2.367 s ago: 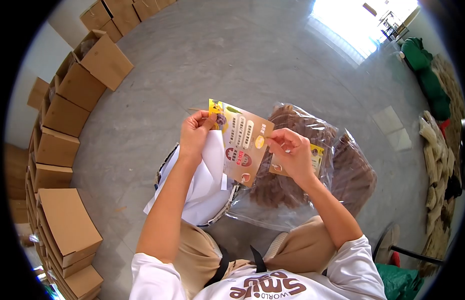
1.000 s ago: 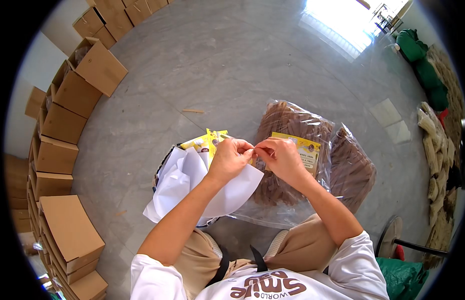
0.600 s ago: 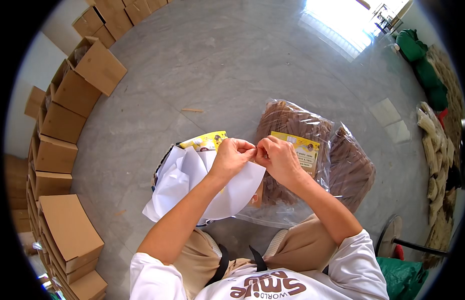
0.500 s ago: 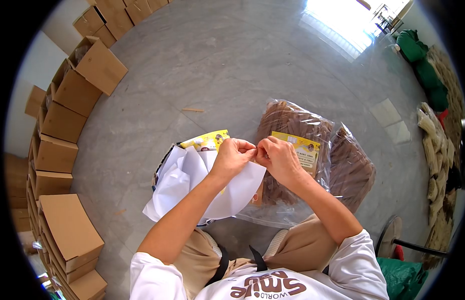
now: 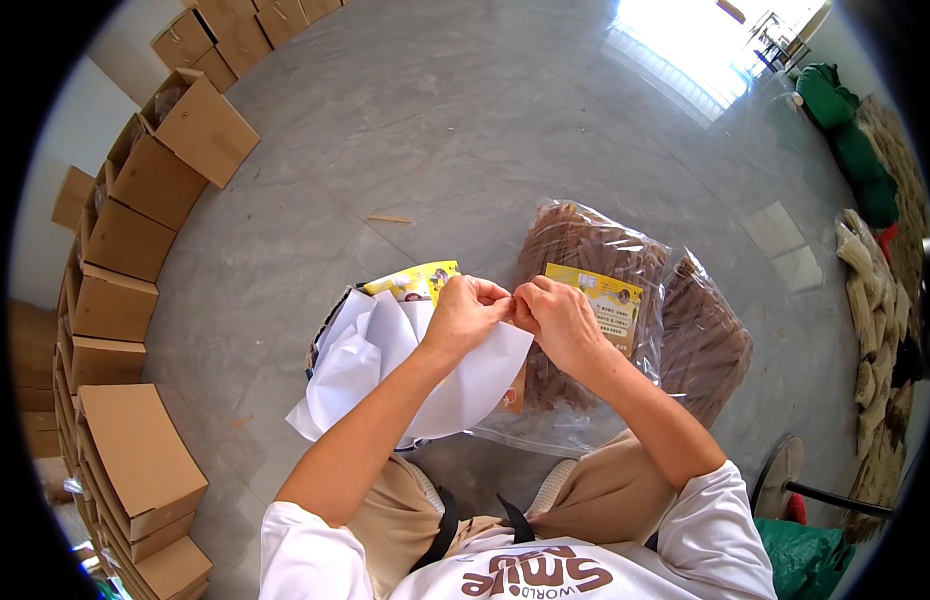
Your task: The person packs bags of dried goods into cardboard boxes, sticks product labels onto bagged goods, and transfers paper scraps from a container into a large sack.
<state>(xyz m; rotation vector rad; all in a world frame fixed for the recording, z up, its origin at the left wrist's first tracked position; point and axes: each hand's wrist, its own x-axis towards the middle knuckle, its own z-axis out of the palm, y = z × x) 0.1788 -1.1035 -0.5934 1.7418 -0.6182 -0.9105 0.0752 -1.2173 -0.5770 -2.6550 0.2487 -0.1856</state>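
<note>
My left hand [image 5: 467, 315] and my right hand [image 5: 558, 318] meet fingertip to fingertip, both pinched. Whatever is between the fingers is too small and covered to make out. Under my left hand and forearm lie loose white paper sheets [image 5: 350, 375], crumpled on a dark-edged container mostly hidden beneath them. Yellow printed labels [image 5: 410, 280] stick out at its far side. Close to my right hand is a clear plastic bag of brown strips [image 5: 575, 235], with a yellow printed label [image 5: 620, 312] on it. A second bag of brown strips [image 5: 705, 345] lies to its right.
Cardboard boxes [image 5: 140, 255] line the left side, several with flaps up. On the right are green sacks [image 5: 860, 160], pale bundles [image 5: 870, 310] and a round-based stand [image 5: 782, 475]. Flat pale sheets [image 5: 785, 245] and a thin stick [image 5: 389, 218] lie on the grey floor.
My fingers stay pinched together in nearly the same place, with my right hand's fingers slightly shifted. The view has moved very slightly; the paper and bags have not visibly moved.
</note>
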